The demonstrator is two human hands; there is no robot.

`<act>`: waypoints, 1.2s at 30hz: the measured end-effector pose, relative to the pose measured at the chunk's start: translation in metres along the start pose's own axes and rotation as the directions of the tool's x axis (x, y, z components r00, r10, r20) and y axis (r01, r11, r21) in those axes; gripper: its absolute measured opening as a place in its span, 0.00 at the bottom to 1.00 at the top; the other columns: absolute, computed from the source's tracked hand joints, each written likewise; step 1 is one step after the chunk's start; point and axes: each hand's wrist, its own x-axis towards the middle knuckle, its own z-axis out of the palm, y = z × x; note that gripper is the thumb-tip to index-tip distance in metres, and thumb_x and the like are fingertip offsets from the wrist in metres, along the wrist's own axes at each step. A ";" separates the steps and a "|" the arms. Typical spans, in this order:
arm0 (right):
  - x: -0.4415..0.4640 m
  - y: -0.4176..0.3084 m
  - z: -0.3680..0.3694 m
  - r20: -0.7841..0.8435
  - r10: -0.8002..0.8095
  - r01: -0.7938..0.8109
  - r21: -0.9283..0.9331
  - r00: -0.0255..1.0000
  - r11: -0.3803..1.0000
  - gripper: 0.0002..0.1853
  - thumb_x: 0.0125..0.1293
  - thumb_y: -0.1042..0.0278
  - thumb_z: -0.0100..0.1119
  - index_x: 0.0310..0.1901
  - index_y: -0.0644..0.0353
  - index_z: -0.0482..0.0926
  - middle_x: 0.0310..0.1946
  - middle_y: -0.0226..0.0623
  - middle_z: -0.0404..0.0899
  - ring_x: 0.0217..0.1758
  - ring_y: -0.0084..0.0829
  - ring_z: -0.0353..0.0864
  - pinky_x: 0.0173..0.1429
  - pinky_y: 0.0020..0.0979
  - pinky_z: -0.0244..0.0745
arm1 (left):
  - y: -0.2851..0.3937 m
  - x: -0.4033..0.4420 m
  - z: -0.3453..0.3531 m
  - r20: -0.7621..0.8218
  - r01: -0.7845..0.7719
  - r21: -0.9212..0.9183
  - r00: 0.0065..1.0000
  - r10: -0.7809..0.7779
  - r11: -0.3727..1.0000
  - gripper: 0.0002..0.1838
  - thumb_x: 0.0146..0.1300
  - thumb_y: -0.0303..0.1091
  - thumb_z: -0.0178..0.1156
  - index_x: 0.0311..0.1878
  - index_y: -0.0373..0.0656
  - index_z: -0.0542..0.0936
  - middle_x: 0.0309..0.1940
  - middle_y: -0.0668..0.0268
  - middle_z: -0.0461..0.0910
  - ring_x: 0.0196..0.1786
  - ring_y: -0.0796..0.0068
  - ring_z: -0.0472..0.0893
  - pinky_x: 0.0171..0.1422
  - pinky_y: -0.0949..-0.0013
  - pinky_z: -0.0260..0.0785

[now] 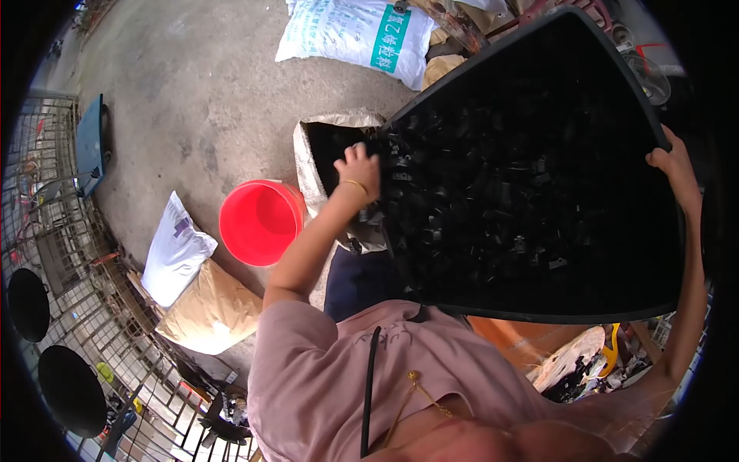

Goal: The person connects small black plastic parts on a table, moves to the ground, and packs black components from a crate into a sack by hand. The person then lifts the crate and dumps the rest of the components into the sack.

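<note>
A large black tub (616,254) is tilted in front of me, with many small dark shiny pieces (493,185) lying in it. My right hand (676,165) is closed round its rim at the right side. At the tub's left edge a whitish woven sack (306,165) stands with its mouth spread, dark inside. Over that mouth, beside the tub's edge, is my left hand (358,171), slightly blurred. Its fingers are apart, and I see nothing held in them. A few pieces show at the sack's lower side.
Left of the sack stands a red bucket (258,225). A white bag (173,250) and a brown paper bag (208,306) lie further left, near a metal grating (85,300). Another printed white bag (350,35) lies at the top on the concrete floor (185,100).
</note>
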 end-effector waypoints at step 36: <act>-0.008 -0.011 -0.005 0.098 0.002 -0.008 0.062 0.995 0.998 0.30 0.43 0.64 0.50 0.51 0.70 0.68 0.20 0.22 0.63 0.23 0.16 0.63 0.29 0.21 0.58 | 0.089 0.045 0.018 -0.362 -0.720 0.169 0.589 0.722 0.673 0.31 0.41 0.53 0.63 0.53 0.59 0.72 0.56 0.62 0.63 0.65 0.62 0.56 0.65 0.39 0.44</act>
